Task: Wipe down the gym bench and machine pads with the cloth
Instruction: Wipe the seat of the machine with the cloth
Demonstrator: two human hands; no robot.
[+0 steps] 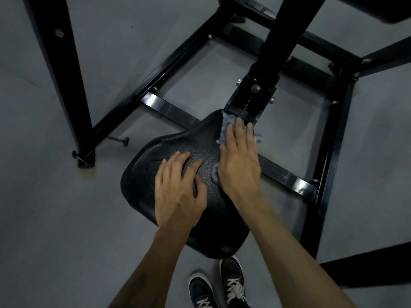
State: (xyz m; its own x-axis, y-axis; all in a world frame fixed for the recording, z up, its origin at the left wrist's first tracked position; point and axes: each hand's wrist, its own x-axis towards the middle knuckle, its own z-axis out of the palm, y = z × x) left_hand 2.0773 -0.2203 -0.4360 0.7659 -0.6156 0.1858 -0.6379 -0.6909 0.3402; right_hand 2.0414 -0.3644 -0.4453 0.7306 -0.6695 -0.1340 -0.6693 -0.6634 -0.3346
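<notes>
right hand (239, 161) lies flat, fingers straight, pressing a crumpled blue-grey cloth (226, 127) onto the narrow far end of the black textured padded seat (200, 138), beside the black steel post (264, 94). left hand (178, 187) rests open, fingers spread, on the seat's middle, holding nothing.

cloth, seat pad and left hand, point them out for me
cloth (225, 127), head view, blue fold beyond the fingertips
seat pad (209, 161), head view, bare textured top between the hands
left hand (178, 192), head view, back of hand
</notes>
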